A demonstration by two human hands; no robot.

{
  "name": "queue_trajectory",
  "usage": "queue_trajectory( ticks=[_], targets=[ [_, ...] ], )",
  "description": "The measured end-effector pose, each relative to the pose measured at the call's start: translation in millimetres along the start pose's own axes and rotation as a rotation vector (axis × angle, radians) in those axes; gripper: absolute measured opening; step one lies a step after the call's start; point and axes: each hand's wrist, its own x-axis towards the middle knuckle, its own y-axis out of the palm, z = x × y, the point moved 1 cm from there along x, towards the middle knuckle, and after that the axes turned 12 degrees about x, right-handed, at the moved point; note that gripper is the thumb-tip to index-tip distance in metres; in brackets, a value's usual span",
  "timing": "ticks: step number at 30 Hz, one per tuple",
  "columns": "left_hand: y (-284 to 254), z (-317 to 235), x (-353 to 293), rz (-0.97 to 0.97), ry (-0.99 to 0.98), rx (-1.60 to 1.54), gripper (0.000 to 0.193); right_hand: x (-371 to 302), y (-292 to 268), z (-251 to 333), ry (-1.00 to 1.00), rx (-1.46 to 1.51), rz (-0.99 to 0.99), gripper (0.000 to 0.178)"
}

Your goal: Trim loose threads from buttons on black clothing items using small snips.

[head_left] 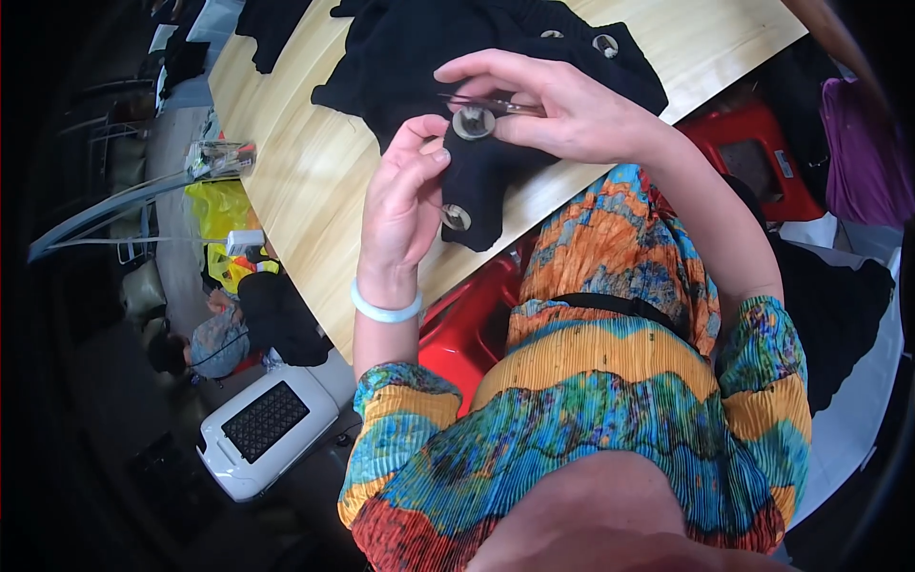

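A black knitted garment (400, 62) lies over the wooden table in front of me, and one strip of it hangs toward my lap. A large marbled grey button (474, 122) on this strip is between my hands; another such button (457, 217) shows lower down. My right hand (581, 110) holds a small pair of thread snips (500, 104), their slim blades just above the upper button. My left hand (405, 186), with a pale bangle at the wrist, has thumb and forefinger pinched at the left edge of the strip. Any thread there is too fine to make out.
The pale table (286, 172) has its corner near my left elbow. Red stools (467, 329) stand beneath and to the right. At left are a white case (272, 429), a yellow bag (219, 214), a metal arm (114, 214) and a seated person (219, 338).
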Motion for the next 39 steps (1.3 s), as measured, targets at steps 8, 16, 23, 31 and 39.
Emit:
queue_trajectory(
  ticks=[8,16,23,31,39],
  targets=[
    [1,19,0,-0.269,0.355,0.622,0.012,3,3,-16,0.037,0.241,-0.14,0.042],
    [17,35,-2,-0.612,0.593,1.015,0.019,5,10,-22,0.174,0.372,-0.291,0.04],
    [18,34,-1,-0.594,0.518,0.832,0.007,0,13,-23,0.075,0.149,-0.308,0.034],
    [16,33,-2,-0.557,0.534,0.856,0.004,-6,13,-23,0.063,0.139,-0.279,0.034],
    [12,33,-1,-0.494,0.59,0.971,0.003,-14,13,-23,0.102,0.05,-0.257,0.035]
  ],
)
